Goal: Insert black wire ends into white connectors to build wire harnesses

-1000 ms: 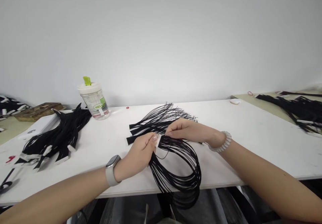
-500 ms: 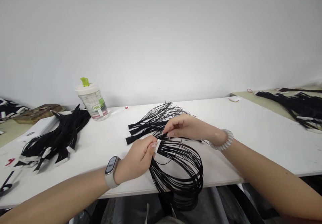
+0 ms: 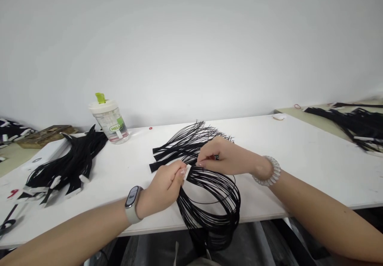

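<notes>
My left hand (image 3: 167,184), with a watch on its wrist, is closed around a white connector (image 3: 187,172) at the end of a bundle of thin black wires (image 3: 227,214). The wires leave the connector to the right and loop back down past the table's front edge. Just right of the connector, my right hand (image 3: 223,156) is closed in a pinch at a black wire; its fingertips partly hide the spot. Behind both hands lie several flat black wire strips (image 3: 167,150), their loose ends fanned out to the right.
On the left lies a pile of black wire harnesses (image 3: 72,162) with white connectors, near a clear lidded cup (image 3: 110,122). Scissors (image 3: 7,222) rest at the left edge. More black wires (image 3: 353,126) lie on the side table at right. The white table (image 3: 314,166) ends close in front.
My right hand has shifted slightly right and down, closer over the wires beside the connector. A thin loose wire by it has moved lower. My left hand keeps its grip.
</notes>
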`<move>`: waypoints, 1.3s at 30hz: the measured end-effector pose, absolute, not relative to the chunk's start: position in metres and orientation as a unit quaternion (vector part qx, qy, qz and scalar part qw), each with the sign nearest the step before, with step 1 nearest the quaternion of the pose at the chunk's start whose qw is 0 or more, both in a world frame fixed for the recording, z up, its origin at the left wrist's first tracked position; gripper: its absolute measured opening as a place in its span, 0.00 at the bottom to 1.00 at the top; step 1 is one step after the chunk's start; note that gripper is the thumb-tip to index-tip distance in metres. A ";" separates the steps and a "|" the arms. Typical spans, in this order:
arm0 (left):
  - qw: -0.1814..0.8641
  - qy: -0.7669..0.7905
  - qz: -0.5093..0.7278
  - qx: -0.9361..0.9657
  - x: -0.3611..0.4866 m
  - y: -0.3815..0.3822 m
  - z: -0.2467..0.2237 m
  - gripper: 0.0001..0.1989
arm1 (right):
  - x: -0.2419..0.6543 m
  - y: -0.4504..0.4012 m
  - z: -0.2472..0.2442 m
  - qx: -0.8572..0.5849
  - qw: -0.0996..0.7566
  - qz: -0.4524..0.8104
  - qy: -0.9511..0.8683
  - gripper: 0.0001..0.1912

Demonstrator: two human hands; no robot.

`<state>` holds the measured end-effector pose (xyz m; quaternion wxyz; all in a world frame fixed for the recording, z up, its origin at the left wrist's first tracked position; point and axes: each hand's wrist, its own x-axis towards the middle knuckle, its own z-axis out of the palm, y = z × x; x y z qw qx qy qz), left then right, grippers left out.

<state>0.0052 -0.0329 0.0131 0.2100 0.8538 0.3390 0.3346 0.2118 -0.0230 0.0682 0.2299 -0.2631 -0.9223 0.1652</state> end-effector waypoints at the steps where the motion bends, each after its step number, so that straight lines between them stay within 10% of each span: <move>1: 0.209 0.341 0.331 0.855 0.005 -0.033 0.013 0.15 | 0.212 -0.023 0.069 -0.260 0.219 0.166 -0.926 0.13; 39: 0.227 0.357 0.360 0.831 0.007 -0.031 0.011 0.14 | 0.214 -0.023 0.067 -0.295 0.187 0.061 -0.935 0.10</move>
